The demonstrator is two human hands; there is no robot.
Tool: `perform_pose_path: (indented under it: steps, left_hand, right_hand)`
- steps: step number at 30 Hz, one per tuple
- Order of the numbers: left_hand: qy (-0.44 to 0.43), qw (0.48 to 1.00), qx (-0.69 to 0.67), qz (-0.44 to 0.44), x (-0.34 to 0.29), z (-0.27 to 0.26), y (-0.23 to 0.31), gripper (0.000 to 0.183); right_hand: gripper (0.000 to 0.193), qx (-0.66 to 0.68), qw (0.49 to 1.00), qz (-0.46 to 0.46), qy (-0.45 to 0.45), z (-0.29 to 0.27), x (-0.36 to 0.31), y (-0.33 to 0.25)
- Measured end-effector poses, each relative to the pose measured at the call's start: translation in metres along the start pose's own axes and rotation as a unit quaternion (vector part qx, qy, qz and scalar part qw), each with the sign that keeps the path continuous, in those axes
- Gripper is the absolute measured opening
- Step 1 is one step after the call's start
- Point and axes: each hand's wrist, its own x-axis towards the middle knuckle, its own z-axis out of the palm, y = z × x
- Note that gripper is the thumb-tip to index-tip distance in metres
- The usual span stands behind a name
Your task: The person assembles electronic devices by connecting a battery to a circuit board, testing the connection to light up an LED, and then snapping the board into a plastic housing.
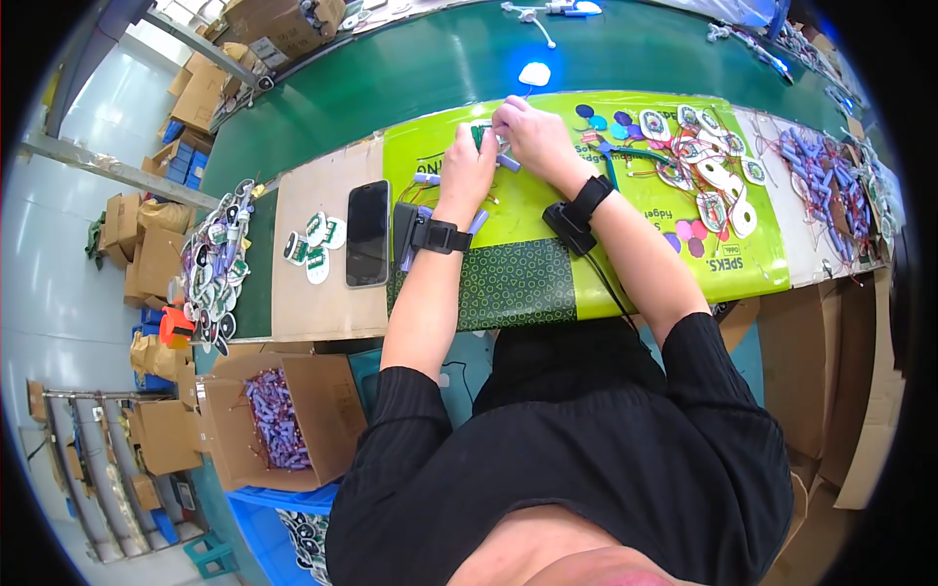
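Both my hands meet over the yellow-green printed mat (606, 264), fingers bent close together. My left hand (467, 171) pinches a small green-and-white piece (479, 135). Just beside it my right hand (531, 137) is closed, its fingertips against the same piece or something at its edge; what they grip is hidden. Purple cylindrical cells with wires lie around my hands: one cell (508, 163) sits between them, another cell (427, 179) is left of my left hand, and more lie by that wrist. Beyond my right hand a small white light module (534, 74) glows blue.
A black phone (368, 234) and white-green badges (316, 244) lie left. Further left is a pile of badge-like pieces (217, 264). Wired white pieces (713, 176) and purple cells (826, 181) lie right. A cardboard box (327, 410) of cells stands below the table.
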Motion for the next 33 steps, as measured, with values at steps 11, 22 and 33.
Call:
perform_pose_path:
  steps: [11,22,33]
  left_hand:
    - [-0.082,0.986,-0.136,-0.042,0.002,0.003,-0.005,0.027]
    - [-0.122,0.989,-0.079,-0.024,0.005,0.003,-0.007,0.029]
    - [-0.074,0.997,-0.038,0.006,0.010,0.011,-0.015,0.029]
  right_hand:
    - [0.007,-0.013,1.000,0.004,-0.006,-0.004,0.000,0.007]
    - [0.003,-0.038,0.999,-0.033,-0.010,-0.004,-0.001,0.012]
    - [0.003,-0.030,0.999,-0.019,0.002,0.004,0.002,0.011]
